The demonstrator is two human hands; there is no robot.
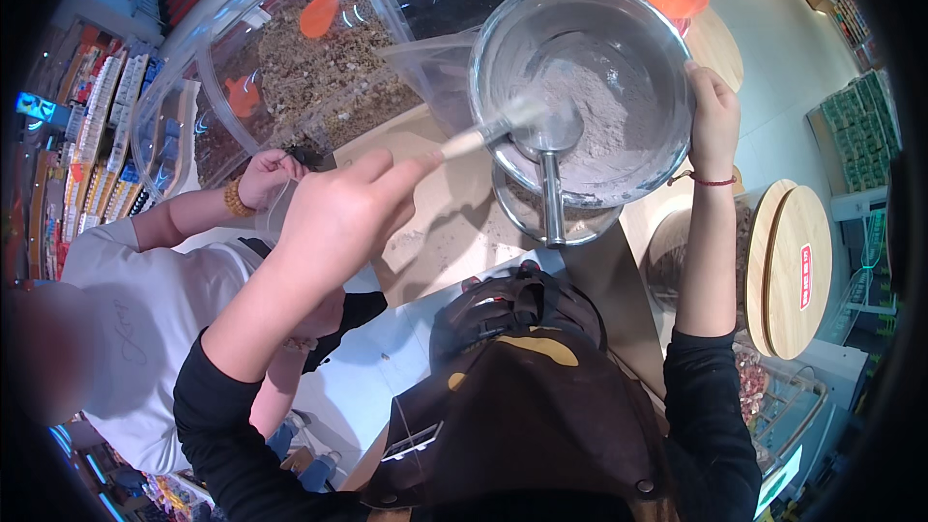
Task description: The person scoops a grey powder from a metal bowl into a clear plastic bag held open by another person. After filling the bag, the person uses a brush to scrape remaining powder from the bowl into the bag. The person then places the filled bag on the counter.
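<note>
My left hand (pixel 351 206) holds a brush (pixel 467 143) by its wooden handle. The brush head is blurred and lies over the inside of a large metal bowl (pixel 493 29), close to a metal scoop (pixel 552 188). Pale greyish powder (pixel 602 116) covers part of the bowl's bottom and wall. The scoop's head rests in the powder, and its handle reaches over the near rim. With my right hand (pixel 714 112) I grip the bowl's right rim; the bowl is tilted towards me. Beneath it shows the rim of a smaller round metal vessel (pixel 598 233).
Clear bins of granular goods (pixel 326 51) with orange scoops (pixel 319 11) stand beyond the wooden counter (pixel 428 232). At right is a jar with a wooden lid (pixel 797 272). Another person in a white shirt (pixel 174 319) is close on the left, a hand near the bins.
</note>
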